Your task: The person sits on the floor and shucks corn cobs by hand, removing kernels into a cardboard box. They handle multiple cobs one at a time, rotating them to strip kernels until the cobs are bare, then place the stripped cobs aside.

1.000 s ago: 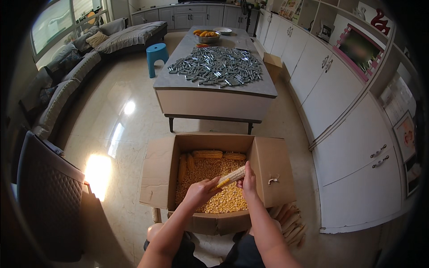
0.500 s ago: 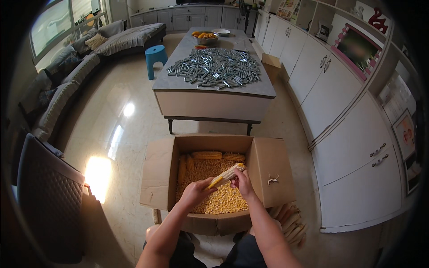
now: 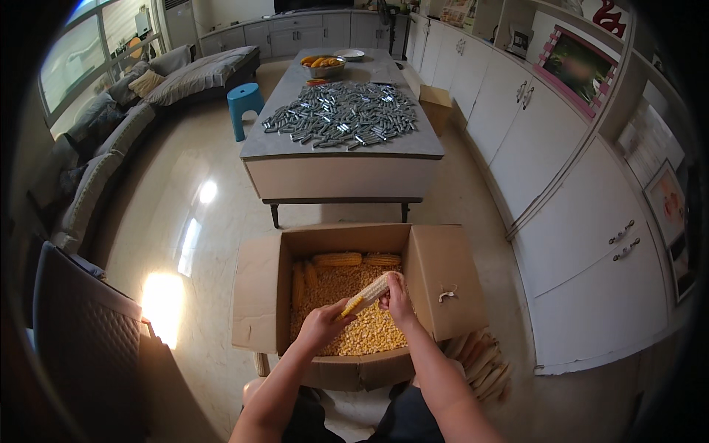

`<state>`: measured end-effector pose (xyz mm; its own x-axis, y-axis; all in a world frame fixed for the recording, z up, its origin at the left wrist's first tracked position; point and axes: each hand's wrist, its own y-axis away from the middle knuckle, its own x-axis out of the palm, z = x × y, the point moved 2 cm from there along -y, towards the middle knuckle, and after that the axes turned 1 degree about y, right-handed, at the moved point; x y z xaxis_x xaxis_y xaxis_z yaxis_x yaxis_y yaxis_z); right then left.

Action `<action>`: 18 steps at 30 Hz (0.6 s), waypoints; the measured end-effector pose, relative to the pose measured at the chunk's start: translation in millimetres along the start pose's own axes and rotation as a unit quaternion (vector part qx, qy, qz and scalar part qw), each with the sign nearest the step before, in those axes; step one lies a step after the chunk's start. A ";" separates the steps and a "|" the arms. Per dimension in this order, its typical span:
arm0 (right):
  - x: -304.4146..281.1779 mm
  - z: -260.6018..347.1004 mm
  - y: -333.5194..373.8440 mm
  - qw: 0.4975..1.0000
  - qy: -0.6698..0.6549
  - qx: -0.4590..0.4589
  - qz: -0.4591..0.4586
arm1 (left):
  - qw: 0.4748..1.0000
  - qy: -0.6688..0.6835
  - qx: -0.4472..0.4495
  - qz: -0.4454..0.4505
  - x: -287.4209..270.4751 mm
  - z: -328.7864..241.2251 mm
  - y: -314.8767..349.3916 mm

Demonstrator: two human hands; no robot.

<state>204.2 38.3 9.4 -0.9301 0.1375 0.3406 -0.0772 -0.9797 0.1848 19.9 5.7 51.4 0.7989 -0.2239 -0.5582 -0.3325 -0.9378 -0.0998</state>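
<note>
A mostly stripped corn cob is held slantwise over an open cardboard box. A strip of yellow kernels still shows near its lower left end. My left hand is closed round that lower end. At the upper right end, my right hand grips the cob, its fingers bent against it. Loose yellow kernels cover the bottom of the box beneath both hands. Several full corn cobs lie along the box's far wall and in its left corner.
Stripped cobs are heaped on the floor right of the box. Beyond it stands a grey table bearing many small metal cylinders and a bowl of corn. A blue stool, a dark chair and white cabinets surround it.
My right hand has moved up to the cob's upper end, covering the yellow kernels that showed there. The cob tilts slightly more steeply. The whole view has shifted a little.
</note>
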 end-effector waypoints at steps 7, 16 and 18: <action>4.6 15.7 7.3 0.998 0.061 0.022 -0.024 | 0.998 -0.041 0.030 -0.041 4.0 2.7 6.0; -5.5 -6.9 -1.1 0.977 0.154 -0.014 -0.145 | 0.966 -0.245 0.071 -0.040 0.7 -19.2 23.0; -3.5 -8.7 -1.2 0.987 0.084 0.042 -0.129 | 0.961 -0.265 0.074 -0.040 -3.0 -22.7 27.7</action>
<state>204.4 37.7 0.0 -0.9302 0.3482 0.1158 -0.2959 -0.8984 0.3244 19.6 -25.7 69.1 0.4707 0.0499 -0.8809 -0.3796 -0.8898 -0.2532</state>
